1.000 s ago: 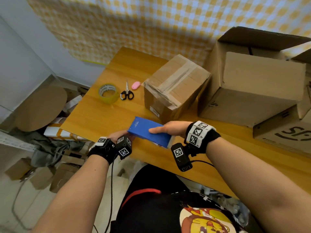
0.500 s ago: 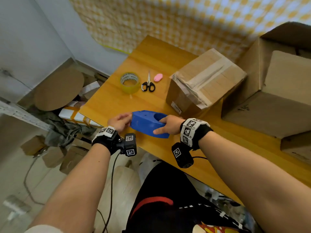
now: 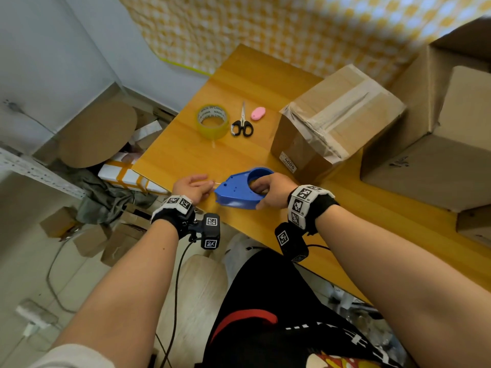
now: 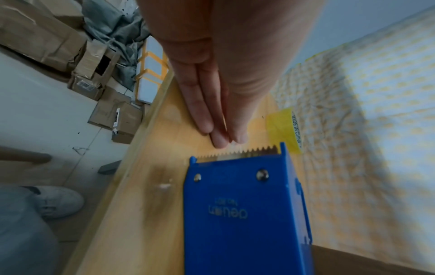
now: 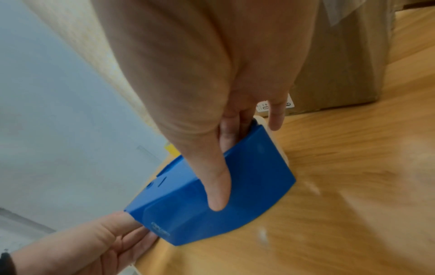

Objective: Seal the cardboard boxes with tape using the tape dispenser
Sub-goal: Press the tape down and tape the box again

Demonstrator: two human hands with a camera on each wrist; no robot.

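Observation:
The blue tape dispenser (image 3: pixel 236 192) lies near the table's front-left edge. My right hand (image 3: pixel 261 193) grips it, fingers hooked into its round opening and thumb (image 5: pixel 217 188) pressed on the blue shell (image 5: pixel 212 186). My left hand (image 3: pixel 202 184) rests on the wood just left of it. Its fingers (image 4: pixel 204 115) lie straight and together, tips right at the serrated blade (image 4: pixel 237 151). A thin strip seems to run from the blade to those fingers; I cannot tell if it is tape. A taped brown box (image 3: pixel 334 118) stands behind the dispenser.
A yellow tape roll (image 3: pixel 212 120), black scissors (image 3: pixel 241 126) and a small pink object (image 3: pixel 258 113) lie at the table's back left. Large cardboard boxes (image 3: pixel 435 144) fill the right side. Left of the table edge (image 3: pixel 151 166), cardboard scraps clutter the floor.
The dispenser has come down from both hands onto the table and turned onto its side. My left hand has let go of it and now lies straight-fingered at the blade end.

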